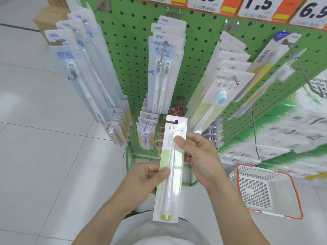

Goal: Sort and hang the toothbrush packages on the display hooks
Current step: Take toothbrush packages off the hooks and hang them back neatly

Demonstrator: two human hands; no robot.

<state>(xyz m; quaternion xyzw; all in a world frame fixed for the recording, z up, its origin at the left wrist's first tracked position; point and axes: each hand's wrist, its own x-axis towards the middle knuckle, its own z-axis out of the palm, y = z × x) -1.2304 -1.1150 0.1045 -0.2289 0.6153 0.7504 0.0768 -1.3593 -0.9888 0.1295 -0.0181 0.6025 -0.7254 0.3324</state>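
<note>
Though pinched, toothbrush package (170,167) between each hand (199,159).

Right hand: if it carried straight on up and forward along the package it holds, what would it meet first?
Probably the packages hanging low on the pegboard, around the brown ones just above the held toothbrush package. The right hand is nearer the camera; depth is unclear.

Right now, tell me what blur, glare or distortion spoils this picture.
Head view: wide-angle distortion fans the hanging packages and bends the green pegboard; the price tags and right-hand shelf are smeared; the held toothbrush package stays fairly sharp, its print partly hidden; light is even, without harsh glare.
</note>
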